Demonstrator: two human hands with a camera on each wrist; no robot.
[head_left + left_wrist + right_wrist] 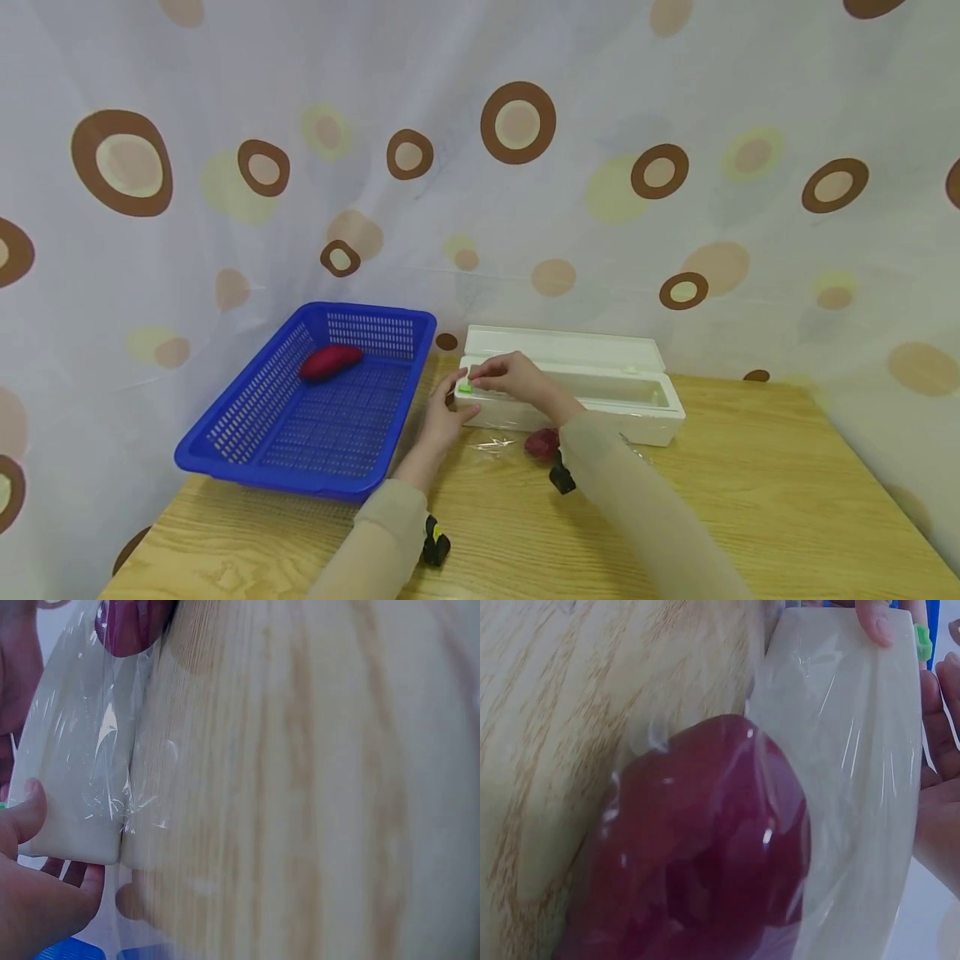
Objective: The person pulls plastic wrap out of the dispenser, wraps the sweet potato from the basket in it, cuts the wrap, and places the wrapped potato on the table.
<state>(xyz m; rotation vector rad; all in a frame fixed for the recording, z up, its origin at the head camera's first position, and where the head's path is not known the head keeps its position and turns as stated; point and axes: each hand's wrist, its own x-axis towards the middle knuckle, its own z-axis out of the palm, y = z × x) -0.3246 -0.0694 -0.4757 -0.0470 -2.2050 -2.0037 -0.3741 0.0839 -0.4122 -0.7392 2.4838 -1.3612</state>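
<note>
A white cling film dispenser [637, 425] lies on the table with its lid raised. At its left end my left hand [441, 421] grips it, thumb on the front face and fingers around the end. My right hand [517, 379] reaches across to the same end, bent fingertips right beside a small green slider [465, 388]; I cannot tell whether they pinch anything. Clear film [109, 742] drapes down the dispenser's front onto the table. Under it lies a purple-red sweet potato [705, 847], partly hidden by the right sleeve in the head view.
To the left, a blue plastic basket [408, 400] with slotted walls holds another red sweet potato [330, 362]. The wooden table [750, 483] extends to the right and front. Behind it hangs a white curtain [585, 242] patterned with brown and yellow circles.
</note>
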